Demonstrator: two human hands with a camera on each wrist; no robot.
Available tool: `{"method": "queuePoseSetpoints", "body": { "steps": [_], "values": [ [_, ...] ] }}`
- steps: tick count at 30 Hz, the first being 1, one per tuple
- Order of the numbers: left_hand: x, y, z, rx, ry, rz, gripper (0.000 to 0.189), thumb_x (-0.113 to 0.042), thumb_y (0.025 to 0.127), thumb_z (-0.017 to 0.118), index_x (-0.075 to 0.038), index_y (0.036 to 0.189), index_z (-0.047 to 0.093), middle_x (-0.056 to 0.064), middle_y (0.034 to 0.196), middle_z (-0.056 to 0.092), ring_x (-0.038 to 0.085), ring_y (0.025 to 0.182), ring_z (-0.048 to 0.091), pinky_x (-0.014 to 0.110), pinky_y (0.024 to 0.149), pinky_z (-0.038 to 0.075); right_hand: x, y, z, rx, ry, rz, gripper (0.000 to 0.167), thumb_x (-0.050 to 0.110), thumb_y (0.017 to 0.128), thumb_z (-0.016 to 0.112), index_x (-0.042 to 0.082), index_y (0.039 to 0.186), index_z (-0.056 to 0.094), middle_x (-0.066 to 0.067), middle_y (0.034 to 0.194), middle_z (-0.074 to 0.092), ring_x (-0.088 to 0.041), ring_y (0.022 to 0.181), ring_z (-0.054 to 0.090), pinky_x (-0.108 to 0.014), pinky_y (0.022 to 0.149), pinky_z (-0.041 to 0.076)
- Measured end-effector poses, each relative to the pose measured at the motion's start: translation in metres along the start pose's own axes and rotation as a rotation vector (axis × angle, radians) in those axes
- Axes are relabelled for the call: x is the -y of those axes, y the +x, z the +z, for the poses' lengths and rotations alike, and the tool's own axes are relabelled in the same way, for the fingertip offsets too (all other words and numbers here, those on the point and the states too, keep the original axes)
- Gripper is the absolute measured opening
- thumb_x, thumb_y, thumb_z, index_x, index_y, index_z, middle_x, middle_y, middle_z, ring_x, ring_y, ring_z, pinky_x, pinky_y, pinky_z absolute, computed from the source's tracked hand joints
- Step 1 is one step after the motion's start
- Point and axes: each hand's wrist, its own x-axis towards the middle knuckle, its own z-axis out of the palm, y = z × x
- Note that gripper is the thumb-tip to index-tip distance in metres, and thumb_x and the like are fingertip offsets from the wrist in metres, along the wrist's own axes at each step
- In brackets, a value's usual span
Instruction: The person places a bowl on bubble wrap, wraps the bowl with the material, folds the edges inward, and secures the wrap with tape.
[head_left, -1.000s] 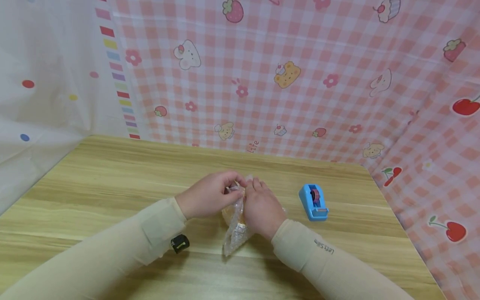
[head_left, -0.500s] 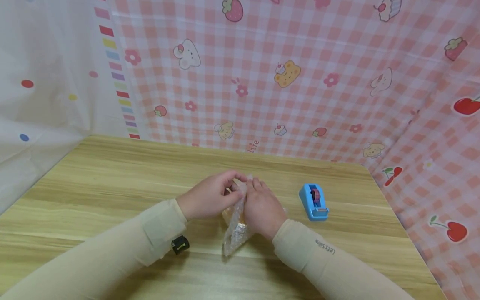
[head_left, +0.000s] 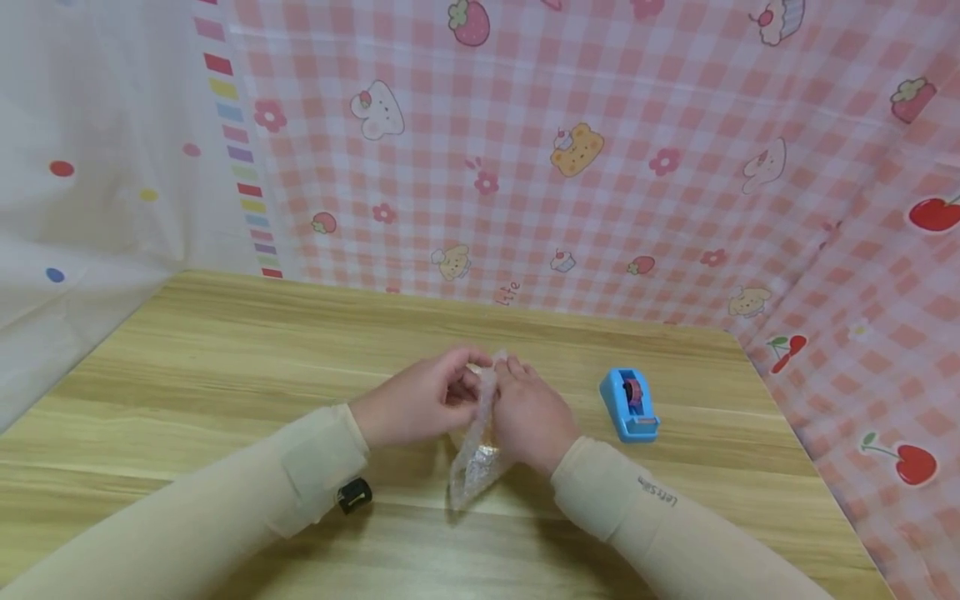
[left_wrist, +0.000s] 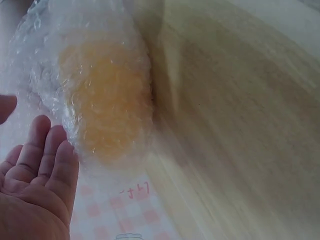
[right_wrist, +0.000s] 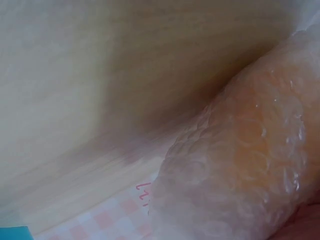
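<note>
An orange-yellow thing sits inside clear bubble wrap (head_left: 472, 479) in the middle of the table; its kind is hidden by the wrap. In the left wrist view the wrapped bundle (left_wrist: 107, 100) looks rounded and long. My left hand (head_left: 420, 396) is at its left side, with bent fingers near the top edge. The left wrist view shows these fingers (left_wrist: 60, 175) fairly straight against the wrap, apart from a thumb tip. My right hand (head_left: 536, 412) holds the bundle from the right, its fingertips at the far end and its thumb hidden. Bubble wrap (right_wrist: 200, 185) fills much of the right wrist view.
A blue tape dispenser (head_left: 630, 406) with a pink roll stands to the right on the wooden table (head_left: 262, 333). Beside my left sleeve is a small black object (head_left: 355, 495). A pink checked cloth (head_left: 510, 167) hangs behind the table.
The left fingers have spread a little and their gap has widened. The wrap's upper flap now stands straighter between the hands. My right hand has shifted slightly right; the tape dispenser has stayed put.
</note>
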Motion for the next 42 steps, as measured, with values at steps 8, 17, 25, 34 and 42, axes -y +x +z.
{"method": "queuePoseSetpoints", "body": {
  "steps": [8, 17, 25, 34, 42],
  "values": [
    [-0.001, -0.003, 0.007, 0.008, 0.095, -0.011, 0.057, -0.02, 0.097, 0.076, -0.007, 0.147, 0.053, 0.006, 0.131, 0.07, 0.021, 0.123, 0.067, 0.041, 0.11, 0.054, -0.005, -0.001, -0.003, -0.009, 0.062, 0.033, 0.051, 0.01, 0.101, 0.062, -0.012, 0.147, 0.053, -0.026, 0.158, 0.049, -0.039, 0.153, 0.042, -0.049, 0.127, 0.034],
    [0.0, -0.005, 0.018, 0.01, 0.295, 0.005, 0.058, -0.026, 0.098, 0.075, -0.004, 0.148, 0.054, 0.013, 0.15, 0.059, 0.031, 0.144, 0.053, 0.048, 0.123, 0.04, -0.011, -0.005, -0.007, 0.021, 0.119, 0.097, 0.045, 0.008, 0.1, 0.065, -0.002, 0.144, 0.062, -0.015, 0.159, 0.053, -0.04, 0.145, 0.053, -0.053, 0.118, 0.045],
    [0.004, -0.004, 0.027, 0.014, 0.448, -0.002, 0.06, -0.036, 0.1, 0.071, -0.006, 0.15, 0.053, 0.012, 0.157, 0.052, 0.035, 0.151, 0.042, 0.053, 0.128, 0.03, -0.015, -0.006, -0.006, -0.017, 0.165, 0.141, 0.051, 0.007, 0.099, 0.06, 0.003, 0.15, 0.057, -0.015, 0.153, 0.059, -0.044, 0.137, 0.059, -0.055, 0.114, 0.049],
    [0.007, -0.002, 0.028, 0.09, 0.547, -0.113, 0.075, -0.047, 0.106, 0.056, -0.003, 0.163, 0.035, 0.017, 0.174, 0.025, 0.039, 0.163, 0.017, 0.057, 0.132, 0.013, -0.014, -0.006, -0.008, -0.002, 0.14, 0.143, 0.044, 0.012, 0.107, 0.054, 0.003, 0.15, 0.057, -0.02, 0.143, 0.066, -0.044, 0.136, 0.06, -0.056, 0.112, 0.05],
    [0.006, 0.002, 0.03, 0.15, 0.635, -0.159, 0.078, -0.05, 0.11, 0.045, -0.002, 0.167, 0.022, 0.019, 0.176, 0.009, 0.041, 0.164, 0.006, 0.059, 0.132, 0.012, -0.016, -0.006, -0.005, -0.009, 0.159, 0.145, 0.044, 0.021, 0.112, 0.048, 0.005, 0.152, 0.055, -0.019, 0.149, 0.061, -0.044, 0.138, 0.058, -0.057, 0.114, 0.048]
  ]
}}
